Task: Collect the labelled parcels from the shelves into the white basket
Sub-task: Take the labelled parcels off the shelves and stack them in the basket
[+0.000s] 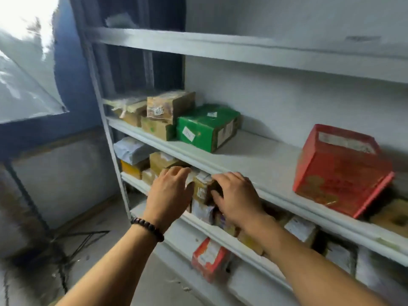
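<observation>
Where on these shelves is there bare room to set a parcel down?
The widest bare stretch is on the shelf board between the green box and the red box. The shelf below, where the right hand grips a brown parcel, is packed with parcels.

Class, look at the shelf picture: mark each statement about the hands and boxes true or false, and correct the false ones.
The left hand and right hand both grip the small brown parcel. True.
The green box lies on a shelf below the hands. False: the green box sits on the shelf above them.
A bead bracelet is on the left wrist. True.
The red box stands left of the green box. False: the red box stands to its right.
</observation>
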